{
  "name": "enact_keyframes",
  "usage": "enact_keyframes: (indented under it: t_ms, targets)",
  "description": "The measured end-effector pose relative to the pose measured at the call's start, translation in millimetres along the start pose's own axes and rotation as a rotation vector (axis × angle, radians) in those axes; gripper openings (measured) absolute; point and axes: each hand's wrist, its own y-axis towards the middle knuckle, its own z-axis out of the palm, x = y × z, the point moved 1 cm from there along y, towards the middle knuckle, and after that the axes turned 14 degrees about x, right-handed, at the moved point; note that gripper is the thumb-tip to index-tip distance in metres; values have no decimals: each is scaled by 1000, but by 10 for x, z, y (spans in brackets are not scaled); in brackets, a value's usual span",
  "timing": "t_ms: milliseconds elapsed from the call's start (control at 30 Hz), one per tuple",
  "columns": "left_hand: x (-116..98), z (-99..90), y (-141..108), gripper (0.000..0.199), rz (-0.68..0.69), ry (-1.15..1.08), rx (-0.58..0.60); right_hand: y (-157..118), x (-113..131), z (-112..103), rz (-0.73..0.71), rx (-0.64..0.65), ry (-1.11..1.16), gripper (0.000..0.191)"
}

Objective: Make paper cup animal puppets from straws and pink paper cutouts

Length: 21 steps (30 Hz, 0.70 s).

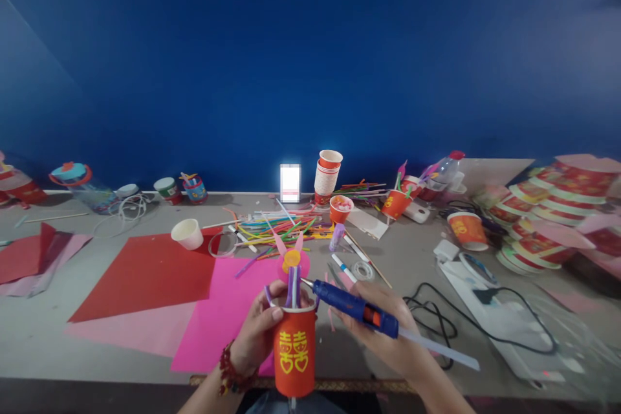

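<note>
My left hand grips a red paper cup with yellow double characters on its side, near the table's front edge. Purple and white strips stand up out of the cup's mouth. Behind them shows a pink paper shape with two pointed ears and a yellow-orange disc. In my right hand is a blue hot glue gun, its nozzle close to the strips; whether it touches them I cannot tell. A clear glue stick sticks out of the gun's back end.
Red paper and bright pink paper lie to the left. Colourful pipe cleaners are heaped beyond the cup. Stacked paper cups stand at the back. A black cable loops at right, near paper bowls.
</note>
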Motion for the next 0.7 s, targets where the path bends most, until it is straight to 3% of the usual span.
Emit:
enact_keyframes:
  t_ms: [100, 200, 300, 400, 467, 567, 700]
  targets:
    - [3, -9, 2, 30, -9, -9, -17, -58, 0, 54, 41, -49, 189, 19]
    - [10, -53, -12, 33, -12, 9, -72, -149, -71, 84, 146, -138, 472, 34]
    - [9, -103, -37, 35, -27, 67, -147, -156, -288, -43, 221, -103, 597, 42]
    - [4, -125, -59, 37, -67, 131, -192, -28, -675, -346, 299, -338, 142, 44]
    - [7, -123, -65, 38, -79, 158, -201, 109, -980, -517, 406, -352, -266, 38]
    - [22, -104, -61, 41, -72, 202, -172, 300, -1398, -633, 552, -140, -804, 29]
    - [37, -104, -63, 45, -58, 271, -99, 408, -1740, -660, 474, 41, -869, 24]
